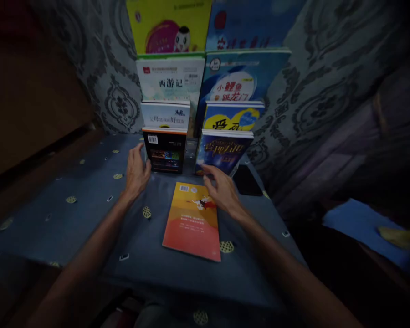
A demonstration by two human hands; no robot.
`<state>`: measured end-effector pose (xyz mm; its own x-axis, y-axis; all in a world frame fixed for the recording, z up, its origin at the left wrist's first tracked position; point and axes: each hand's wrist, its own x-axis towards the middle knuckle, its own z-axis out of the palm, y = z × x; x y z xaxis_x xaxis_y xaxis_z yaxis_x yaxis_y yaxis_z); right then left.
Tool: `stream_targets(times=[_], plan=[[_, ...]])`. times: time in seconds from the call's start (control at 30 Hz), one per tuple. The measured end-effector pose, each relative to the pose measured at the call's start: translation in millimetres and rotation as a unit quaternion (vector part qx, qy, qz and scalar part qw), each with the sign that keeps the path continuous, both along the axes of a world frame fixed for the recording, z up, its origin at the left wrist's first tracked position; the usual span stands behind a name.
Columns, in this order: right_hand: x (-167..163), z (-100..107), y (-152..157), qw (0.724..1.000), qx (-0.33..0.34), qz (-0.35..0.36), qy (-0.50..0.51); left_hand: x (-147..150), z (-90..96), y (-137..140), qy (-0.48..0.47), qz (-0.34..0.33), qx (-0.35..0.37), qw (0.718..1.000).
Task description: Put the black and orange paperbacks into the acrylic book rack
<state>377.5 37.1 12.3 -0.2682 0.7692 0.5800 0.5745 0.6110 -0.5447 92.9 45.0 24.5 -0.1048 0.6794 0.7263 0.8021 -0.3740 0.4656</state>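
Note:
My left hand [136,171] is beside the left edge of a black book [166,155] in the front row of a tiered book display. Its thumb and fingers are apart, with nothing seen between them. Over the upper right corner of an orange-and-red book [191,223], lying flat on the cloth, hovers or rests my right hand [222,189]. Its thumb and forefinger are spread, close to the lower edge of a dark blue book [222,152]. Whether the right hand touches either book I cannot tell.
Behind the front row stand a pale blue book [166,116], a blue-and-yellow book [232,117], a white-green book [171,77], and taller ones. A black phone-like object [248,180] lies at right on the patterned tablecloth [89,205]. Patterned curtains [119,100] hang behind.

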Motion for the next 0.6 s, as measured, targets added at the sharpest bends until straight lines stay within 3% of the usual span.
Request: stream_targets(times=[0.13, 0.27, 0.4, 0.6], plan=[[30.7, -37.1, -12.5, 0.997, -0.047, -0.042, -0.048, 25.7, -25.9, -21.0, 0.043, -0.078, -0.077, 0.993], [39.4, -58.4, -19.7, 0.994, -0.072, -0.04, -0.069, 55.5, -43.2, -28.5, 0.112, -0.157, -0.12, 0.974], [37.2, -69.5, -26.0, 0.994, -0.073, -0.044, -0.071, 74.6, -56.4, -30.5, 0.156, -0.197, -0.149, 0.956], [36.7, -70.3, -29.8, 0.994, -0.073, -0.032, -0.071, 79.1, -67.4, -32.6, 0.163, -0.203, -0.186, 0.947]])
